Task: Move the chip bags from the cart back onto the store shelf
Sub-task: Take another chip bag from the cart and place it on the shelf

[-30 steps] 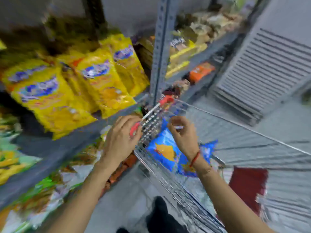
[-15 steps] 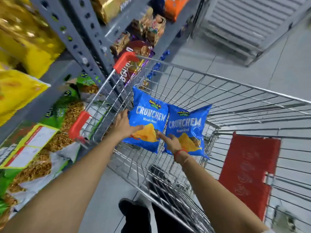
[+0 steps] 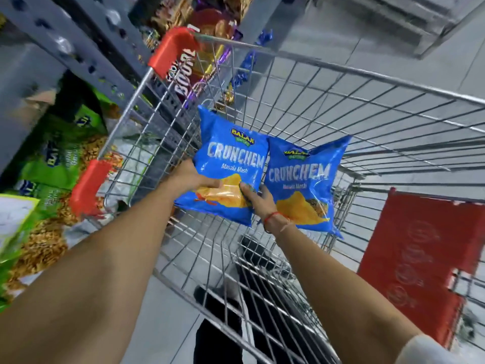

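Note:
Two blue Crunchem chip bags sit side by side inside the wire cart point(image 3: 367, 77). My left hand point(image 3: 191, 177) grips the left chip bag point(image 3: 231, 164) at its lower left corner, thumb on the front. My right hand point(image 3: 259, 203) is closed where the two bags meet. Its thumb rests on the left bag's lower right corner, and its fingers are hidden behind the right chip bag point(image 3: 301, 179). The grey metal store shelf point(image 3: 60, 40) stands right against the cart's left side.
Green snack bags point(image 3: 60, 153) fill the shelf level at the left, and biscuit packs point(image 3: 189, 72) lie further along. The cart has red corner bumpers point(image 3: 89, 185) and a red flap point(image 3: 420, 245) at the right. My dark-clothed legs point(image 3: 217, 337) show through the near wall.
A second ago both hands were at the cart's rim with the yellow bags on the shelf in view. My view then dropped into the cart, and both hands reached down and closed on the blue bags.

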